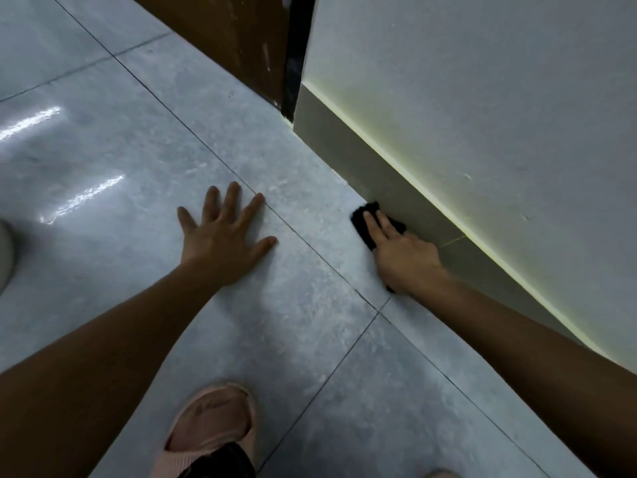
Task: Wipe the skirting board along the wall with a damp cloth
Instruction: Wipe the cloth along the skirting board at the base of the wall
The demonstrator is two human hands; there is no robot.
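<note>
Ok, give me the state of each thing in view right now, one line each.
right hand: fingers flat, pressing the black cloth against the skirting board
black cloth: bunched under the hand, at the foot of the board
left hand: open, fingers spread, flat on the floor
skirting board: wetness cannot be told
pink slipper: on the foot

A pink slipper [211, 420] on grey floor tiles [144, 139], brown door [220, 32] beyond.

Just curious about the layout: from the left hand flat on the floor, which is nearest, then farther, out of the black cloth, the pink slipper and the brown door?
From the left hand:
1. Black cloth, to its right, at the skirting board.
2. Pink slipper, below, toward the person.
3. Brown door, far ahead.
</note>
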